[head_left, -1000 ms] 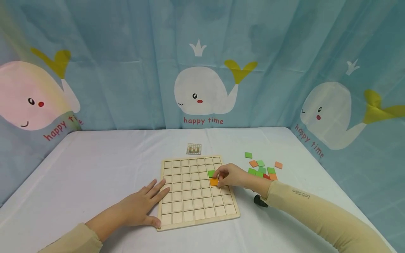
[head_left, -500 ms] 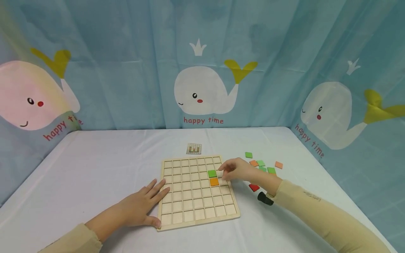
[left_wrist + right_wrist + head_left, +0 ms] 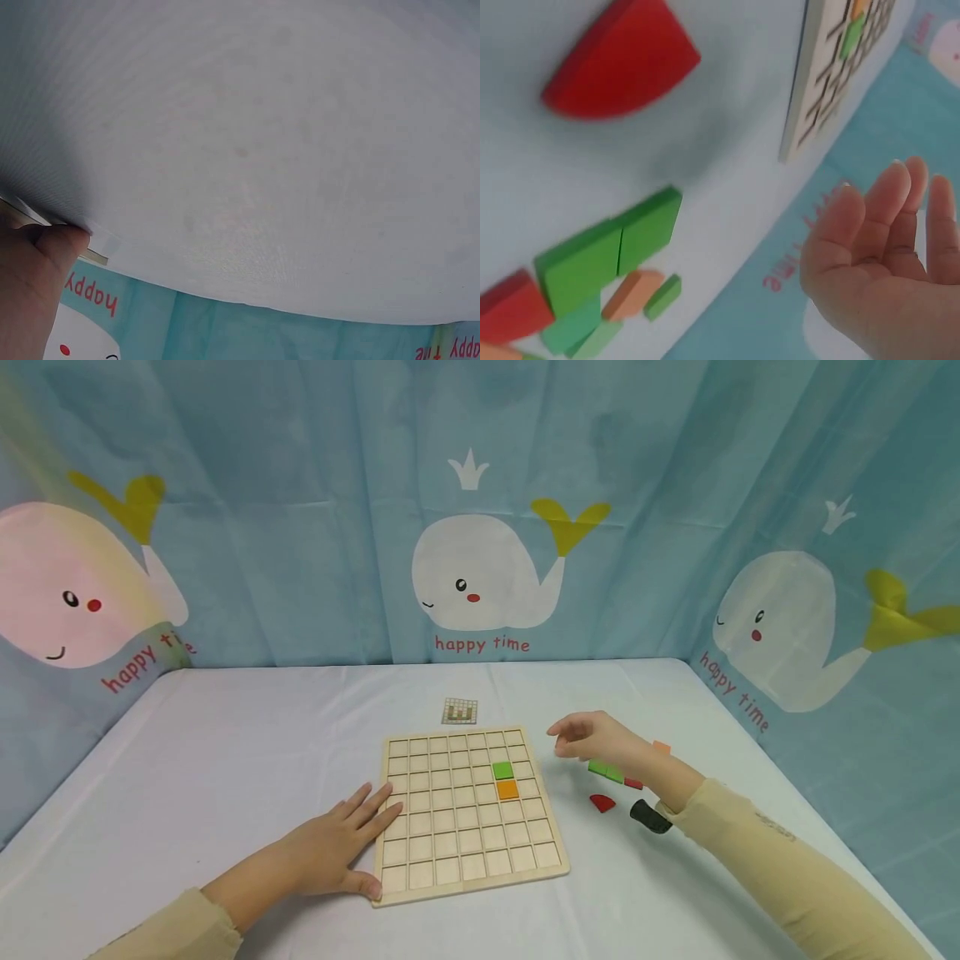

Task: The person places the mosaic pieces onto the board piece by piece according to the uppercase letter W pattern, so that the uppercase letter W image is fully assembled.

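A wooden grid board (image 3: 442,822) lies on the white table in the head view. One green square tile (image 3: 502,770) and, just below it, one orange square tile (image 3: 507,789) sit in cells toward its right side. My left hand (image 3: 330,843) rests along the board's left edge, fingers spread, fingertips on the frame. My right hand (image 3: 600,739) hovers beyond the board's right edge with loosely bent fingers and nothing between them, as the right wrist view also shows. Under it lie loose pieces, among them a red quarter-round piece (image 3: 626,64) and green tiles (image 3: 649,229); the arm hides some.
A small card with a printed grid pattern (image 3: 460,712) lies behind the board. A black band (image 3: 650,817) shows at the right wrist. Beyond the table's back edge hangs a blue curtain (image 3: 300,568) with whale prints.
My right hand has left the green and orange tiles on the board and moved right and back toward the loose pieces. The left hand stays at the board's edge.
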`<state>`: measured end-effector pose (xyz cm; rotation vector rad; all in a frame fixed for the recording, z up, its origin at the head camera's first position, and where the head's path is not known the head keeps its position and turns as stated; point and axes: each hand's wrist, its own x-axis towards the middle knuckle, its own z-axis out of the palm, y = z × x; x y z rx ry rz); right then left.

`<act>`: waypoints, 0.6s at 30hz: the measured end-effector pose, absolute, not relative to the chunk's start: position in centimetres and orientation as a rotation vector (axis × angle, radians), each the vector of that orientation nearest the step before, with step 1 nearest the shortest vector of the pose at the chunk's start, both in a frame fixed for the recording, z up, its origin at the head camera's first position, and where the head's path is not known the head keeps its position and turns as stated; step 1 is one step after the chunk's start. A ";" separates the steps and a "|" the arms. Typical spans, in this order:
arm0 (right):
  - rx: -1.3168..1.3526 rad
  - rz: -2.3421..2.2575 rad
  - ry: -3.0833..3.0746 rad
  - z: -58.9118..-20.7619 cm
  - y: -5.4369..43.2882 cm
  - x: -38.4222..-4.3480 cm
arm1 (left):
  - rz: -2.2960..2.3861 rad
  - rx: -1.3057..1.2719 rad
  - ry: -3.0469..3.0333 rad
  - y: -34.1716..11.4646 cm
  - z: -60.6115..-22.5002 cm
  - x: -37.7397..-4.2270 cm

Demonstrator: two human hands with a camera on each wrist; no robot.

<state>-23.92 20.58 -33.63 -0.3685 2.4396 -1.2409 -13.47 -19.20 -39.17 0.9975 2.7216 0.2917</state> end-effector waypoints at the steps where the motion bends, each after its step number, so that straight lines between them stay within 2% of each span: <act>1: -0.353 -1.234 2.450 -33.5 20.8 -24.0 | 0.291 0.998 2.723 -19.2 -39.2 -13.5; 18: -0.301 -1.271 2.472 -33.2 25.5 -25.7 | 0.293 1.033 2.734 -19.3 -39.4 -13.5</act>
